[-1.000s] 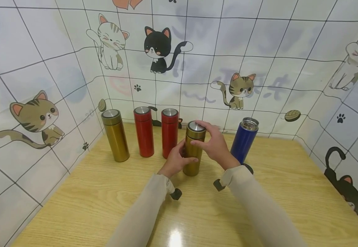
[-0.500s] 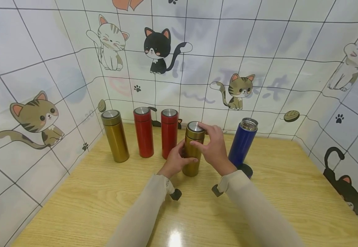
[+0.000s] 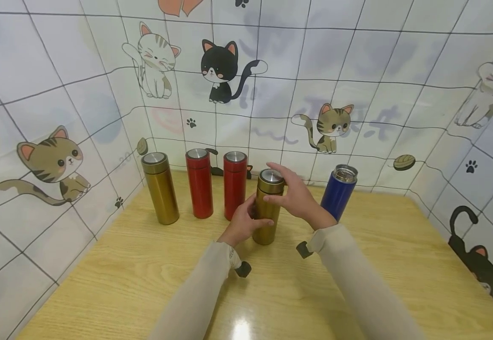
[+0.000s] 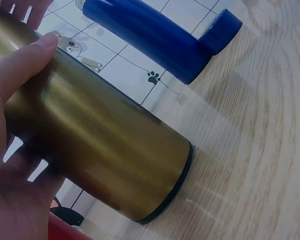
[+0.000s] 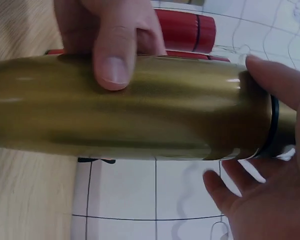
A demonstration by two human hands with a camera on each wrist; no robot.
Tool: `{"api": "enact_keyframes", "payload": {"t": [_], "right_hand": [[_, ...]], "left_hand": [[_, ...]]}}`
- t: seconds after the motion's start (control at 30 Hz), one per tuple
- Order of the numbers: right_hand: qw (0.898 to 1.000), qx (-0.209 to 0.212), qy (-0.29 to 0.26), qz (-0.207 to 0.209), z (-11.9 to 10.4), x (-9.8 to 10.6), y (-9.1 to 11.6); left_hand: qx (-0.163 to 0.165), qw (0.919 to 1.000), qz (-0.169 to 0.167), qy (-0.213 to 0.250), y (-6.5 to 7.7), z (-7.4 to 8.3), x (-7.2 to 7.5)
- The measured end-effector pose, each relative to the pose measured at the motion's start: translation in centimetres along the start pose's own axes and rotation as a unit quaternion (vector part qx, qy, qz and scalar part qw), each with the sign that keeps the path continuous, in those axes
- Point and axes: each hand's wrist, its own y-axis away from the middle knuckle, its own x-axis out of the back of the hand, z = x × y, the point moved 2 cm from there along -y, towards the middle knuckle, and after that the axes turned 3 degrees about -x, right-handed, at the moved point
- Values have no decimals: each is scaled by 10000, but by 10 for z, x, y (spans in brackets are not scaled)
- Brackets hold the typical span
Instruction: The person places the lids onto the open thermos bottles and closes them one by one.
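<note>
In the head view a gold thermos [image 3: 265, 227] stands upright on the table, and my left hand [image 3: 243, 223] grips its lower body from the left side. My right hand [image 3: 299, 198] is at the top, its fingers and thumb curled about the metal-topped lid [image 3: 271, 186]. The right wrist view shows the thumb by the dark seam below the lid; the other fingers are partly hidden behind the flask. Right of the hands is a lidless blue thermos [image 3: 339, 192] with a steel mouth. Its blue cap [image 4: 221, 32] lies against its base in the left wrist view.
Two red thermoses [image 3: 199, 189] stand capped left of my hands, one close behind the left hand. Another gold thermos [image 3: 161, 196] stands farther left. The wooden table [image 3: 144, 283] meets a wall sheet [image 3: 272, 123] printed with cats at the back and sides.
My right hand has turned about the lid and back, its fingertips shifting slightly. The left hand keeps its grip. The blue cap, seen half a second ago, is now hidden behind the right wrist in the head view.
</note>
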Motion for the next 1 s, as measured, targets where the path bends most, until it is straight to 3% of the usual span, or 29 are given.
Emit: {"api": "enact_keyframes", "payload": {"t": [0.07,0.17,0.57,1.0], "right_hand": [[9992,-37,-336,-219,1,1,-1],[9989,-32,-423,-197,3,1,-1],[9954,215,523,769,4,-5,9],[9679,623,1359,2021,0,-15,19]], "left_hand": [[1,10000,-1,-3,0,1,-1],[-6,10000,33,-19,-2,-3,-2],[12,10000,58,-19,-2,-4,-2],[15,10000,69,13,-1,-7,-3]]}}
